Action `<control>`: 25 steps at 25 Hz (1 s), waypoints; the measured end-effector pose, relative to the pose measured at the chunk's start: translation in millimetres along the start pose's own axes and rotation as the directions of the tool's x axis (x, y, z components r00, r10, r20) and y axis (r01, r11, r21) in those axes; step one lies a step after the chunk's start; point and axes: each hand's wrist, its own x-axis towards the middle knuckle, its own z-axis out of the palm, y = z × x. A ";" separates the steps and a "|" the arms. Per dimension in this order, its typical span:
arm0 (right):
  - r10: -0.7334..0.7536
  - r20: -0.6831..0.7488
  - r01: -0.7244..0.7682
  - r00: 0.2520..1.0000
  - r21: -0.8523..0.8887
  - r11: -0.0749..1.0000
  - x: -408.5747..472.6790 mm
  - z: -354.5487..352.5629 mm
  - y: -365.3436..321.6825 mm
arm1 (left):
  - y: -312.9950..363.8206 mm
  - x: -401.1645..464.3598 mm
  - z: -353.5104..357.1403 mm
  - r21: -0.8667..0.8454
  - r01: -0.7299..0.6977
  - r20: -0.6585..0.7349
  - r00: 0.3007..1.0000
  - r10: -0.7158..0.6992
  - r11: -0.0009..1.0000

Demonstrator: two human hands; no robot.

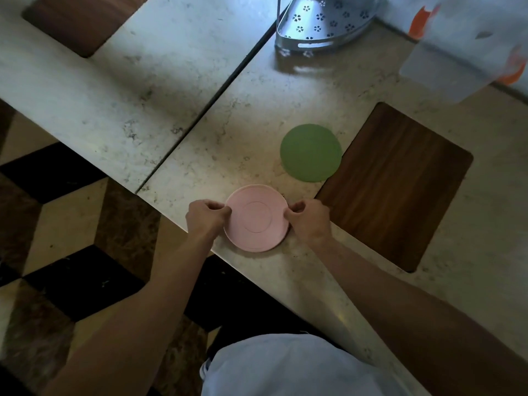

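A pink plate [256, 218] lies upside down at the near edge of the marble table [228, 132], its round foot ring showing. My left hand [206, 217] pinches its left rim with curled fingers. My right hand [307, 220] pinches the right rim the same way. A green round plate [311, 152], also face down, lies a little farther back and to the right, apart from the pink one.
A dark wooden inlay [397, 184] lies right of the plates, another wooden inlay [77, 21] at the far left. A perforated metal rack [323, 24] stands at the back. A white and orange object [468, 44] is at the far right. A seam splits the tabletop.
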 end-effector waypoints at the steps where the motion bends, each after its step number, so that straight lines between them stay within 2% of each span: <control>1: 0.003 -0.016 -0.003 1.000 -0.007 1.000 -1.0 1.5 -0.4 | -0.4 0.3 1.0 0.024 -0.032 0.008 0.999 0.032 0.999; 7: -0.028 -0.083 0.019 0.996 -0.117 0.993 -12.0 5.5 -3.3 | -5.0 -6.1 11.7 0.270 -0.254 -0.002 0.965 0.264 0.929; 11: 0.018 -0.098 -0.031 0.995 -0.140 0.990 -15.5 8.2 -7.3 | -0.5 -11.8 20.1 0.382 -0.263 -0.016 0.957 0.291 0.886; 16: 0.151 -0.075 -0.151 0.986 0.011 0.989 -10.6 7.9 -10.5 | 5.4 -10.1 20.7 0.249 -0.168 -0.073 0.979 0.191 0.954; 22: 0.151 0.028 -0.151 0.988 0.002 0.988 -7.8 5.7 -11.0 | 9.5 -1.3 18.5 0.119 -0.020 -0.034 0.999 0.024 0.993; 25: 0.152 0.059 -0.157 0.987 0.072 0.985 -4.4 1.0 -7.5 | 14.4 1.2 16.6 0.031 0.019 -0.003 1.000 -0.019 0.999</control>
